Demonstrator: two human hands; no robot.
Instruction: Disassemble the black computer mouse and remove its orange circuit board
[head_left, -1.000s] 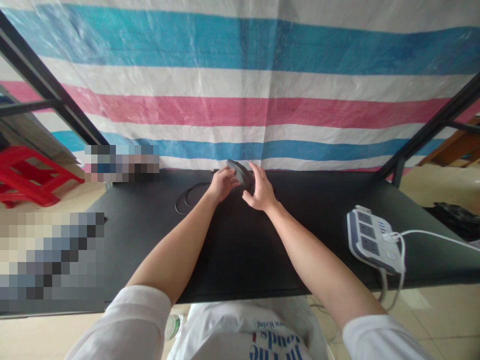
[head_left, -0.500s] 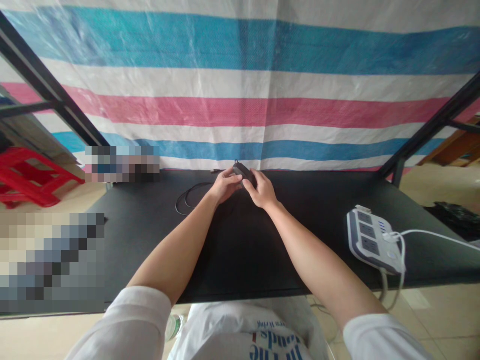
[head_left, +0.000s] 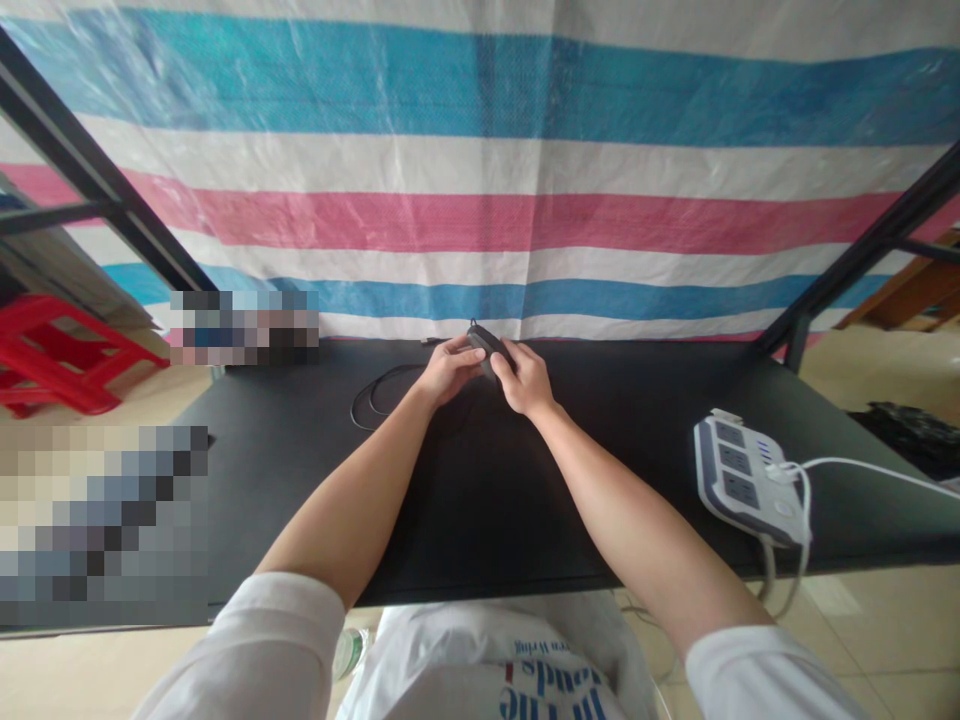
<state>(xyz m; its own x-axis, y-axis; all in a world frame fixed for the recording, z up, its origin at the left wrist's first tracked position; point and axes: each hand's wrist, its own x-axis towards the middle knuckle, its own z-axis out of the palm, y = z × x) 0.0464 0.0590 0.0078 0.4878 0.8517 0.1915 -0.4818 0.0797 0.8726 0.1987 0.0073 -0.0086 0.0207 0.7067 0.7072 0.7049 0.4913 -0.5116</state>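
A dark, rounded object like a computer mouse (head_left: 487, 343) is held between both hands near the back of the black table (head_left: 502, 500). My left hand (head_left: 450, 370) grips its left side, with the thumb on top. My right hand (head_left: 525, 378) is closed round its right side, the thumb lying along it. A small loop of cord sticks up from its far end. A thin black cable (head_left: 367, 395) lies coiled beside my left hand, and its plug (head_left: 431, 341) rests near the back edge.
A white and grey power strip (head_left: 750, 480) with a white cable sits at the right of the table. Striped sheeting (head_left: 480, 220) hangs behind, between black metal posts. A red stool (head_left: 67, 350) stands at the left. Two areas at left are pixelated.
My right thumb and fingers have shifted slightly on the dark object, which has turned a little. My left hand has hardly moved.
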